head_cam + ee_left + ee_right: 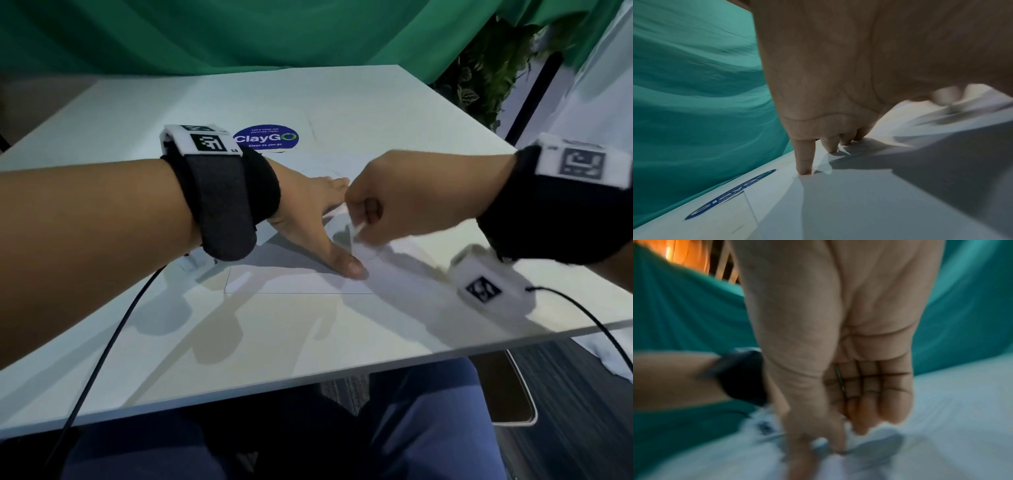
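My left hand (317, 209) lies flat on the white table (171, 113), fingers straight, thumb (349, 265) spread toward me. In the left wrist view its fingertips (805, 169) press on the tabletop. My right hand (358, 219) is curled just right of it, thumb and forefinger pinching a thin clear film (358, 236) that lifts off the surface. A faint outline of a clear rectangular sheet (301, 282) shows on the table under and in front of the left thumb. The right wrist view is blurred; the right hand (838, 447) pinches something pale there.
A round blue ClayGO sticker (265, 138) sits beyond the hands. Green cloth (308, 31) hangs behind the table, with plants (486, 78) at the back right. Black cables (102, 342) trail from both wrists over the near edge (308, 371). A small white strip (239, 281) lies near the sheet's left corner.
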A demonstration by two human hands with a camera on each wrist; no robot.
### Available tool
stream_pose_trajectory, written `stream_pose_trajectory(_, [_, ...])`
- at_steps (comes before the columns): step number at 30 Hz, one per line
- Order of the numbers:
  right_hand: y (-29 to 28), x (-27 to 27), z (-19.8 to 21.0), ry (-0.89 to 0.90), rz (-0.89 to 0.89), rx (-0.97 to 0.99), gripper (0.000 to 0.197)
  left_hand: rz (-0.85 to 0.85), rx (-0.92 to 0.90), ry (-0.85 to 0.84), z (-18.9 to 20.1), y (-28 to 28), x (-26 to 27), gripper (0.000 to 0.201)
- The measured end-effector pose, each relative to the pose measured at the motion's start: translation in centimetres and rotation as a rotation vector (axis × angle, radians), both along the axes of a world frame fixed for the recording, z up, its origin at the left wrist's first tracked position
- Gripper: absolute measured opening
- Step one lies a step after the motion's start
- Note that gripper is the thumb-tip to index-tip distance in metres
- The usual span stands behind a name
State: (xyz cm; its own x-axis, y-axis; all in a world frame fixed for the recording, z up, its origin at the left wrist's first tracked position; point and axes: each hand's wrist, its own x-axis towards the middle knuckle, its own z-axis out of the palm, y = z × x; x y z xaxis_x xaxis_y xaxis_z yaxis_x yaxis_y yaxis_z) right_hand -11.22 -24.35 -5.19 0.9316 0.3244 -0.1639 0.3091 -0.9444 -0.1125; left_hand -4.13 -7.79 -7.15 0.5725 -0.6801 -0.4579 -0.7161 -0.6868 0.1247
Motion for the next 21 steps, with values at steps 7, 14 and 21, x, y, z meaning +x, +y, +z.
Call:
stream_pose_trajectory(7, [0.1,1.6,0.3,-0.054,-0.017,-0.032,0.010,-0.010,-0.029,0.044,0.6,0.0,-0.6,0.114])
stream_pose_trajectory(14, [-0.2,2.2,0.7,-0.025,-0.042,-0.030,0.012,0.006,-0.035,0.026,0.7,0.0,-0.4,0.112])
stream_pose_trajectory(21, [1.0,1.4,0.6,0.076,0.059,-0.058,0.010,0.030,-0.005,0.029,0.6,0.1,-0.8,0.091])
